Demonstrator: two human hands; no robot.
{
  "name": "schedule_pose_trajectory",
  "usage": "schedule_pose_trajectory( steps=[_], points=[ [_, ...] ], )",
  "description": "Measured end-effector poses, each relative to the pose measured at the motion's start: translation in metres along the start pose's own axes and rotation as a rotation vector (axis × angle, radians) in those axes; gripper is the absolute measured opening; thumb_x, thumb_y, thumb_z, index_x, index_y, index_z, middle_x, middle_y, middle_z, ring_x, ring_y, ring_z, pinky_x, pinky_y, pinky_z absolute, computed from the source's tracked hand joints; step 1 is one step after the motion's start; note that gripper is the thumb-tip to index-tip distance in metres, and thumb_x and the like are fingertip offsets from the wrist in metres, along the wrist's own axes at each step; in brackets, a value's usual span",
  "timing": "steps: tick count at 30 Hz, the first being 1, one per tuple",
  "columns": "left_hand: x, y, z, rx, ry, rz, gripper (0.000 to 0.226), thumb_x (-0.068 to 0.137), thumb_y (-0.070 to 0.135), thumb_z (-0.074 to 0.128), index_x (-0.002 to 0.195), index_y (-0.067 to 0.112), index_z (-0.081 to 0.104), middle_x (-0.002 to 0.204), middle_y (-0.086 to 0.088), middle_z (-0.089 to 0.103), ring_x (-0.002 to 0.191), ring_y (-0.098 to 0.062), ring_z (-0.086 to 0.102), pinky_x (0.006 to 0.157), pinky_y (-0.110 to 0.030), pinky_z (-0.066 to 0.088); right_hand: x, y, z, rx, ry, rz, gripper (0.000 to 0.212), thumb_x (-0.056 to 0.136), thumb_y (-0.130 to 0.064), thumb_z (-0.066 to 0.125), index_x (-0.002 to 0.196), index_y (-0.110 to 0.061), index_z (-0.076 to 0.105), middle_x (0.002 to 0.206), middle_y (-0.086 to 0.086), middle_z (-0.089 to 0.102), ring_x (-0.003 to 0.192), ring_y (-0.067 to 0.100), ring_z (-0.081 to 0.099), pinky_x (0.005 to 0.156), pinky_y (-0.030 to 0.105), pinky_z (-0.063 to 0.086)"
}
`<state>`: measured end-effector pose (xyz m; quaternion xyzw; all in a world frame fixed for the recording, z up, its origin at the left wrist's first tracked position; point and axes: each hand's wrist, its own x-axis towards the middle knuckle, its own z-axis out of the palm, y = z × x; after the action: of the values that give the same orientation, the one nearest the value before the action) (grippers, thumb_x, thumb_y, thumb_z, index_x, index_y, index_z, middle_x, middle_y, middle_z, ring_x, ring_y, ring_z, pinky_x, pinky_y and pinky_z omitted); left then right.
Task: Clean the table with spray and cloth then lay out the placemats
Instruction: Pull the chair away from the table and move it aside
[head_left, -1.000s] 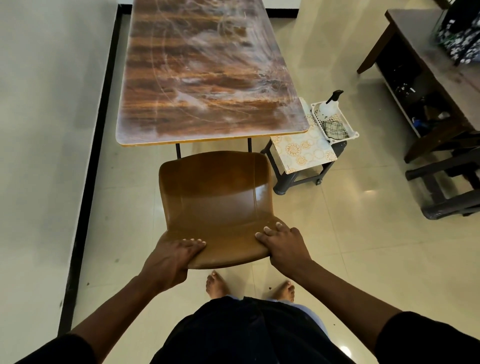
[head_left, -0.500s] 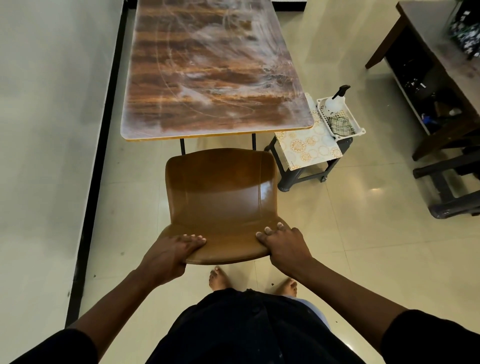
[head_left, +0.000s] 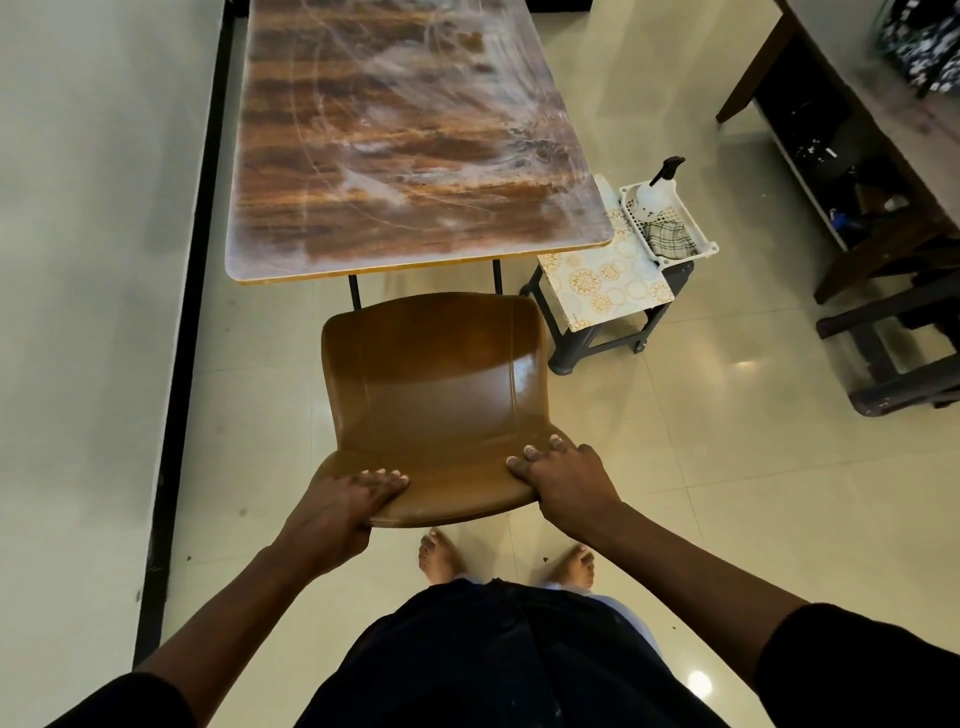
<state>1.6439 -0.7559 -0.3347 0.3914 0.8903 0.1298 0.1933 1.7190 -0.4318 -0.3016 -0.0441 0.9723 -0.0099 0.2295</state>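
Brown chair (head_left: 436, 395) stands just short of the table (head_left: 415, 140) near edge; open floor right. Left hand (head_left: 337, 512) and right hand (head_left: 569, 483) clamp its backrest top.

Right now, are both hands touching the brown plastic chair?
Touching. The head view shows the left hand and the right hand both gripping the top edge of the brown plastic chair, fingers curled over it.

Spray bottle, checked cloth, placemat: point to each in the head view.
spray bottle (head_left: 655, 195), head view, on its white body.
checked cloth (head_left: 667, 238), head view, middle of the folded fabric.
placemat (head_left: 605, 283), head view, on its patterned top face.
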Motion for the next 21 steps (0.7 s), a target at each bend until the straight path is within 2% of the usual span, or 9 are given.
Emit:
schedule_pose_trajectory(
  steps=[5,15,19,21],
  points=[
    [-0.002,0.0,-0.002,0.018,-0.026,0.007,0.09,0.047,-0.005,0.099,0.131,0.019,0.077,0.121,-0.003,0.081,0.102,-0.021,0.081,0.077,-0.035,0.066,0.001,0.001,-0.001,-0.004,0.016,-0.022,0.047,0.102,-0.014,0.05,0.146,-0.03,0.047,0.141,0.004,0.059,0.134,0.037,0.051,0.099,0.047,0.047],
    [-0.002,0.009,-0.004,0.007,0.018,-0.037,0.088,0.056,-0.01,0.096,0.136,0.02,0.075,0.129,-0.001,0.079,0.11,-0.025,0.079,0.084,-0.038,0.065,-0.002,0.004,-0.006,0.009,-0.009,-0.033,0.048,0.098,-0.016,0.053,0.143,-0.031,0.05,0.135,0.001,0.061,0.13,0.034,0.054,0.092,0.044,0.049],
    [-0.005,0.012,-0.009,-0.031,0.018,-0.099,0.088,0.056,-0.003,0.1,0.135,0.024,0.075,0.126,0.0,0.08,0.107,-0.026,0.08,0.078,-0.038,0.065,-0.002,0.007,-0.012,0.045,0.002,-0.071,0.049,0.093,-0.018,0.059,0.138,-0.036,0.055,0.127,-0.006,0.065,0.124,0.03,0.058,0.086,0.042,0.051],
    [-0.002,0.018,-0.019,-0.043,-0.045,-0.115,0.084,0.063,0.011,0.103,0.14,0.026,0.072,0.131,0.0,0.078,0.112,-0.028,0.079,0.083,-0.037,0.063,-0.002,0.011,-0.014,0.067,0.01,-0.093,0.05,0.091,-0.022,0.061,0.137,-0.039,0.056,0.125,-0.008,0.065,0.119,0.027,0.06,0.082,0.039,0.05]
  ],
)
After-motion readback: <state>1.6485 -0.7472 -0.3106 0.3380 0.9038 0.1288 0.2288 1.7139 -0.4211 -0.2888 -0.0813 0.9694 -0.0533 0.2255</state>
